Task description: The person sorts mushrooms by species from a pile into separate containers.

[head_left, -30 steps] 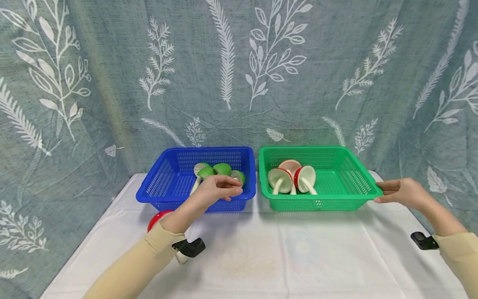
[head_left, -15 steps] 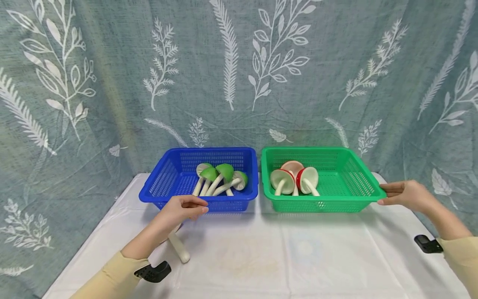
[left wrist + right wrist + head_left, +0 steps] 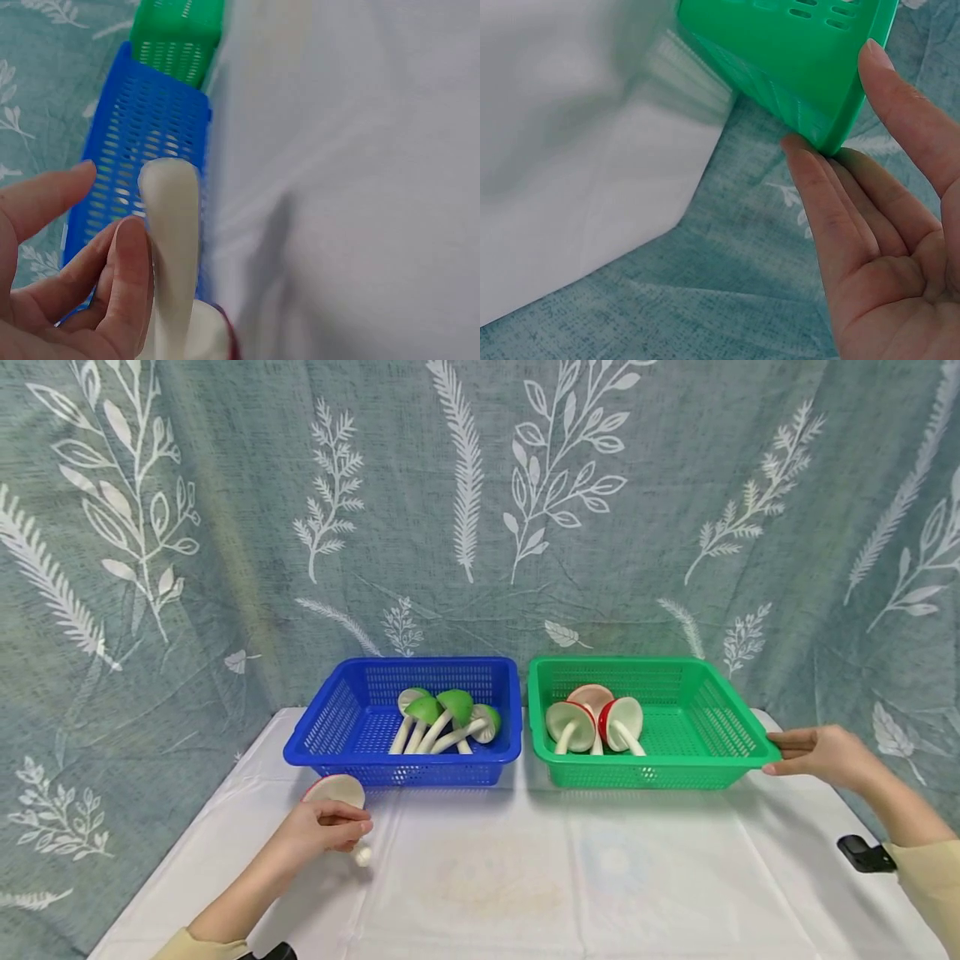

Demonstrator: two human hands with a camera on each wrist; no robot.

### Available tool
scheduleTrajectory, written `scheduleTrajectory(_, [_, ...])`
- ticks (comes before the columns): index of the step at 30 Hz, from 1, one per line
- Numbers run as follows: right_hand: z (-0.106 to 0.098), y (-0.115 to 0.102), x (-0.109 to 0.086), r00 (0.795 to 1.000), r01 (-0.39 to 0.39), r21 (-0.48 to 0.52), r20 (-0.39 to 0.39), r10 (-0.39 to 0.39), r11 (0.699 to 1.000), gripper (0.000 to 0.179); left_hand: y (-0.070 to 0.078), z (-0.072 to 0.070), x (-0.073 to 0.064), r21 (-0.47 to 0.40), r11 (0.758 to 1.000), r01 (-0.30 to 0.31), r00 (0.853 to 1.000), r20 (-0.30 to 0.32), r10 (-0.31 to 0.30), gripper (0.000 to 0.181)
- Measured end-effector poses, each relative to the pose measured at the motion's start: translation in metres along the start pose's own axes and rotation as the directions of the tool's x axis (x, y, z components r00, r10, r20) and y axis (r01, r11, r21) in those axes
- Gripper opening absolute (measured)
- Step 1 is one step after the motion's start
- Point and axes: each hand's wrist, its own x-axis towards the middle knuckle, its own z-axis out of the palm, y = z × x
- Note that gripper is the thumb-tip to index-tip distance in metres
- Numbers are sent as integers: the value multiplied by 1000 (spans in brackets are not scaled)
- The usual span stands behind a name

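Note:
My left hand [image 3: 322, 831] pinches the white stem [image 3: 172, 240] of a red-capped toy mushroom [image 3: 341, 788] in front of the blue basket [image 3: 405, 760]. The cap's pale underside shows, and the stem end stands slightly above the cloth; part of the stem is hidden by the fingers. My right hand [image 3: 821, 753] holds the right front corner of the green basket [image 3: 780, 67], with digits on both sides of its rim. Three red-capped mushrooms [image 3: 622, 722] lie in the left of that basket. Several green-capped mushrooms [image 3: 453, 703] lie in the blue basket.
The two baskets stand side by side with a narrow gap at the back of the table [image 3: 495, 877], which has a white cloth. Behind them hangs a grey-green curtain [image 3: 420, 527] with white leaf prints.
My left hand has moved from over the blue basket down and left to the red-capped mushroom, whose stem end has risen and whose underside now shows. The right hand stays on the green basket.

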Motion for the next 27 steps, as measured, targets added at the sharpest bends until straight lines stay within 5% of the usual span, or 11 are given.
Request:
scheduleTrajectory(8, [1, 2, 1, 1000, -6, -10, -3, 6, 1000, 83, -15, -5, -12, 38, 997, 69, 990, -126, -64, 33])
scheduleTrajectory(18, [-1, 0, 0, 1000, -20, -3, 1, 20, 1000, 83, -27, -11, -15, 145, 975, 167, 974, -177, -141, 26])
scheduleTrajectory(27, [1, 1, 1, 1000, -23, 11, -10, 23, 1000, 84, -29, -15, -19, 239, 958, 162, 971, -209, -112, 28])
